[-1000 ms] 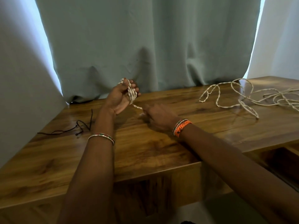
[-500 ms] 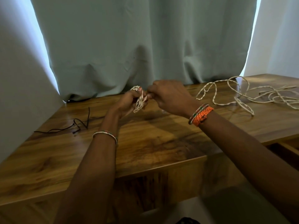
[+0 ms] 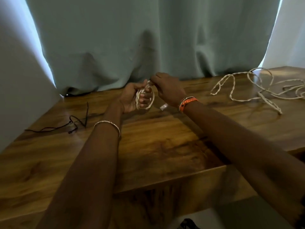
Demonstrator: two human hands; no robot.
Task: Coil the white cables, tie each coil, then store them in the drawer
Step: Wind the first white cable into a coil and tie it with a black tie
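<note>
Your left hand (image 3: 132, 98) sits at about 11 o'clock from the middle of the glossy brown wooden desk (image 3: 156, 146), fingers curled shut around a small coil of white twisted cable (image 3: 145, 96), the loops wound over your fingers. Your right hand (image 3: 168, 89), just beside it at 12 o'clock, pinches the top of that coil between closed fingertips. A white plug end (image 3: 163, 106) hangs below your right wrist. At 2 o'clock, well apart, a second loose white twisted cable (image 3: 257, 90) sprawls uncoiled on the desk. At 9 o'clock lies a thin black cord (image 3: 72, 123). No drawer interior is visible, so you cannot tell its contents.
</note>
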